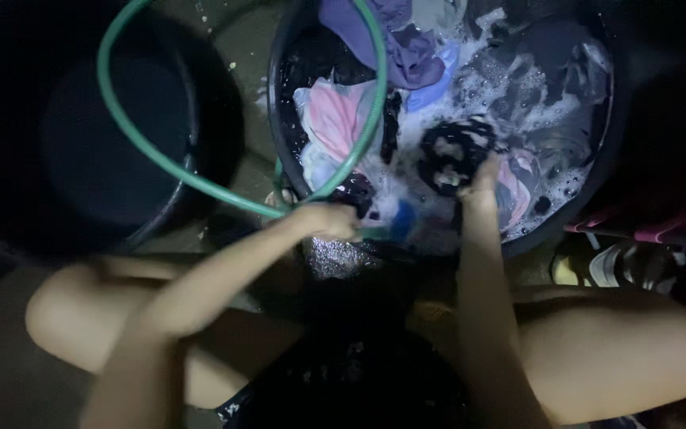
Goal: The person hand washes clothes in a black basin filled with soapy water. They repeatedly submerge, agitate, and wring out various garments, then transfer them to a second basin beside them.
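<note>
A dark round wash basin ahead of me is full of soapy water and wet clothes. My right hand grips a bunched dark patterned cloth lifted just above the suds. At the basin's near rim my left hand is closed around the end of a green hose, beside a dark wet cloth. A pink and white garment and a purple one lie in the water behind. The hose loops over the basin's left part.
A second large dark tub stands to the left, with the hose arching over it. My bare knees spread to both sides near the wet floor. Pink-striped items lie at the right, beside the basin.
</note>
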